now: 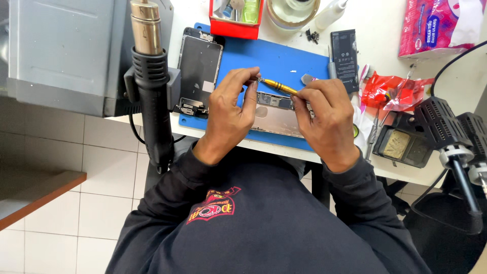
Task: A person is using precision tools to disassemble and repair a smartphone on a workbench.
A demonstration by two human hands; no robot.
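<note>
A white table (pixel 390 45) stands over a floor of pale tiles (pixel 101 167), and a blue mat (pixel 284 61) lies on the table in front of a person in a dark sweater. In the head view, an opened phone body (pixel 276 114) lies flat on the near part of the blue mat, right under both hands. The left hand (pixel 231 109) is curled, and its fingertips (pixel 252 86) pinch the thin metal tip end of a small yellow screwdriver (pixel 279 86). The right hand (pixel 324 114) is curled too, and its fingers (pixel 304 94) pinch the back end of the yellow screwdriver, so the tool sits slanted between the two hands, just above the top of the phone body. A black phone screen (pixel 199 68) lies face down on the left part of the mat, near the left hand but not touching it. A big black hot air gun (pixel 149 86) hangs at the left edge of the table beside a grey box (pixel 66 50). A black phone battery (pixel 345 56) lies on the table past the right edge of the mat. A red tray (pixel 236 28) sits at the far edge of the mat, and a pink tissue pack (pixel 436 25) lies far to the right. A red plastic bag (pixel 388 91) lies near the right hand, and a black soldering stand (pixel 403 144) sits at the right edge of the table
</note>
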